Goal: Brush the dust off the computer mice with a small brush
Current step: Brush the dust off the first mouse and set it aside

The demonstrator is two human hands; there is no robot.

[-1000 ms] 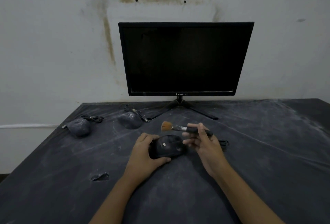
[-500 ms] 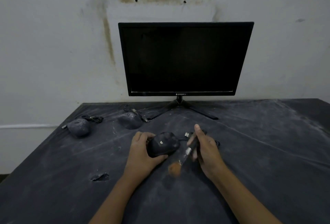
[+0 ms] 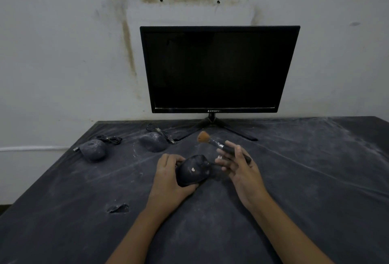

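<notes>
A black computer mouse [image 3: 194,170] lies on the dusty dark tabletop [image 3: 294,179], and my left hand [image 3: 168,177] grips it from the left side. To its right, my right hand [image 3: 240,165] holds a small brush [image 3: 221,145] by its black handle. The brush's orange bristles point up and to the left, above and behind the mouse, clear of it. Two more mice wait at the back left, both coated in grey dust: one [image 3: 94,151] at the far left and one [image 3: 153,141] nearer the middle.
A black monitor [image 3: 216,70] on a splayed stand rises at the back against the stained wall. Coiled cables [image 3: 109,138] lie beside the dusty mice. A small tear or lump [image 3: 119,208] marks the table cover at the front left.
The brush swung from pointing down at the front of the mouse to pointing up and left behind it. My left hand kept its grip on the mouse.
</notes>
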